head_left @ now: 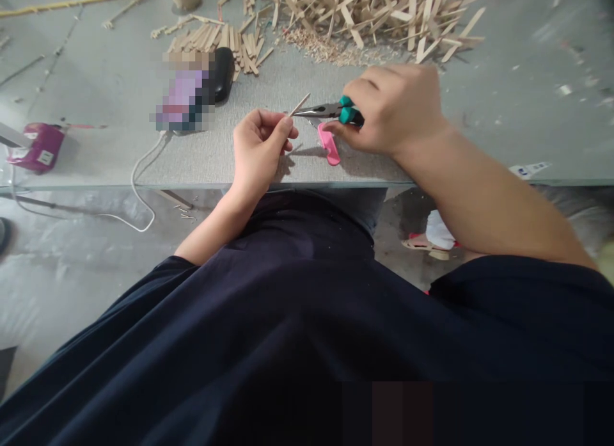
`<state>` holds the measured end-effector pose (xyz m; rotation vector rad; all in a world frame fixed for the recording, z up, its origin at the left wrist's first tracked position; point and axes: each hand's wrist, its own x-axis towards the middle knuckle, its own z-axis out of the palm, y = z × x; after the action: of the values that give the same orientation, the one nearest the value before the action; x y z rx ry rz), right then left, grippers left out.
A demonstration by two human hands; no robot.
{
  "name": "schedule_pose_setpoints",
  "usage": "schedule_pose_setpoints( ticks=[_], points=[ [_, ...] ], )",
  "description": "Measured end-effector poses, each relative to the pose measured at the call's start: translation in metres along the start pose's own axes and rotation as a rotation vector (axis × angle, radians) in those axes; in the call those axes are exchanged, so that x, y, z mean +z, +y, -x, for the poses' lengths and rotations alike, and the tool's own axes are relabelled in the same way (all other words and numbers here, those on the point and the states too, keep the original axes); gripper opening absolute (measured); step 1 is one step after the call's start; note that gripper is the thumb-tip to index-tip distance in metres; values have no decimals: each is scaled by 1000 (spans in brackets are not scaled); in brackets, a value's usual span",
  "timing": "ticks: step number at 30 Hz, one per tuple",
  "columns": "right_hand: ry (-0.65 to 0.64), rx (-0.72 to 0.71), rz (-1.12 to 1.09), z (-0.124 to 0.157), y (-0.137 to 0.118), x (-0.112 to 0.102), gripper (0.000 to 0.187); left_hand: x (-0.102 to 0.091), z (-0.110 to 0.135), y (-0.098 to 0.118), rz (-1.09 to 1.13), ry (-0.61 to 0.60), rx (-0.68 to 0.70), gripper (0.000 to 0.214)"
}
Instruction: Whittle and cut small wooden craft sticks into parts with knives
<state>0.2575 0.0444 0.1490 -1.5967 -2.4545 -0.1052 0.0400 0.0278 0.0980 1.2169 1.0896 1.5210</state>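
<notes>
Between thumb and fingers, my left hand [261, 145] pinches a thin wooden stick [301, 103] whose free end points up and right. My right hand [393, 107] is wrapped round the green-and-black handles of needle-nose pliers [323, 110]. The pliers' tip meets the stick close to my left fingertips; whether the jaws grip it I cannot tell. Under the pliers lies a pink-handled folding knife or small cutter [329, 145] on the table, its blade partly hidden. My right thumb is near its pink handle.
A large heap of wooden sticks [355, 14] and shavings [321, 48] lies at the back, with shorter sticks [230, 43] to its left. A blurred phone [180, 100] with a white cable [139, 171], a black case [223, 75] and a purple object [38, 146] occupy the left side. The table's front edge [206, 185] runs before me.
</notes>
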Motion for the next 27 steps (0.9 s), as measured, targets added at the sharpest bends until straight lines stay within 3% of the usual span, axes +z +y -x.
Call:
schedule_pose_setpoints(
  ticks=[9,14,21,27],
  points=[
    [72,-1,-110,-2,14,2,60,-3,-2,0,48,47,-67,23],
    [147,-2,106,-6,25,8,72,-4,-2,1,61,14,-68,22],
    [92,59,94,-7,27,4,70,-4,-2,-1,59,-5,-61,19],
    [88,-1,4,-8,24,4,67,-5,-1,-3,42,-13,-34,19]
  ],
)
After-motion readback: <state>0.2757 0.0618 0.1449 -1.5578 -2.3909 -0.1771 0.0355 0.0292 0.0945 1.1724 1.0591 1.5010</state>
